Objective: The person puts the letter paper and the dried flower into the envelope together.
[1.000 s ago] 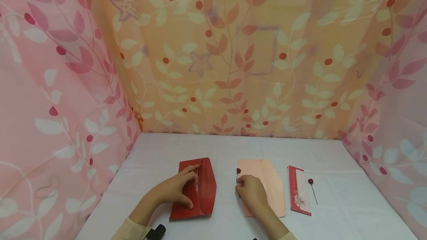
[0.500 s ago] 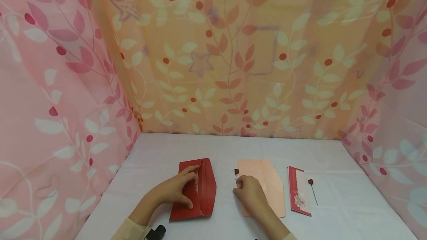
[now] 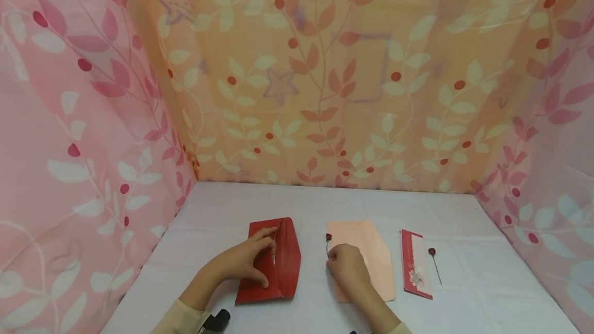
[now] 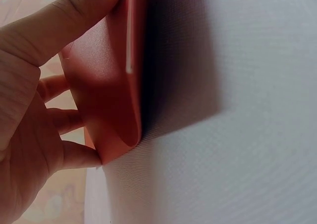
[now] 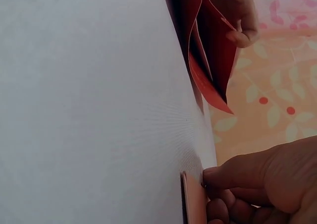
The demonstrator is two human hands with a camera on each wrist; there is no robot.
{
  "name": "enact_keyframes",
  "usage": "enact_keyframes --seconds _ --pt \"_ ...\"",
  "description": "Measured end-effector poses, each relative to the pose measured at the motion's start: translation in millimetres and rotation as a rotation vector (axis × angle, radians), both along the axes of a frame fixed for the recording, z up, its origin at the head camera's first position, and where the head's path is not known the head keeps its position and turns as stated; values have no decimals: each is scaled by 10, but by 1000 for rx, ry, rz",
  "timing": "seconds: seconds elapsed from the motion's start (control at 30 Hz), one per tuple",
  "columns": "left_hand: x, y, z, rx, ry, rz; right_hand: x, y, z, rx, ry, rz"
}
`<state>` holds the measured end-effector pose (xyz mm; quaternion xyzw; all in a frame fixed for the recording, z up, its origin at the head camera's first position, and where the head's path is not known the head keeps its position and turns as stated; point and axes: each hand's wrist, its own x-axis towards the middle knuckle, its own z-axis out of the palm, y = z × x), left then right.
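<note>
At the table's near side, I read the left hand as gripping the red envelope, thumb and fingers spread along its mouth. A pale sliver shows in the gap; I cannot tell what it is. The right hand pinches the stem of a small dried rose, whose head shows over the left edge of the peach envelope. My right wrist feed barely makes the stem out; fingers hide its lower part. The same hand covers some of the peach envelope. Farther right: a red-and-white card, its lettering too small to read, and just beside it a second rose. Left sleeve and black device run off the bottom edge. Patterned curtains stand behind.
</note>
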<state>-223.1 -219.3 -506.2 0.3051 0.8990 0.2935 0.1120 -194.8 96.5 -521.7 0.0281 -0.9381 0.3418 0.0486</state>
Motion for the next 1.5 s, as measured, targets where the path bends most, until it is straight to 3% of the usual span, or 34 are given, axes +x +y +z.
enact_keyframes --seconds 0.23,0.53,0.73,0.87,1.1,1.3,1.5 --pt "-9 -5 1 0 -3 10 0 -33 -33 -13 2 -4" --pt "0 3 18 1 -18 6 41 -42 54 -11 -6 26" --pt "-21 8 27 -5 -14 10 -48 -53 91 -2 12 -16" --pt "-20 9 39 5 -31 15 -105 -86 70 48 3 -6" --pt "-2 11 44 -4 -43 24 -67 -153 74 108 57 -6" --pt "3 17 65 -12 -42 23 -38 -132 106 69 13 -54" --pt "11 19 40 -3 -41 20 -48 -61 94 -69 -37 -23"
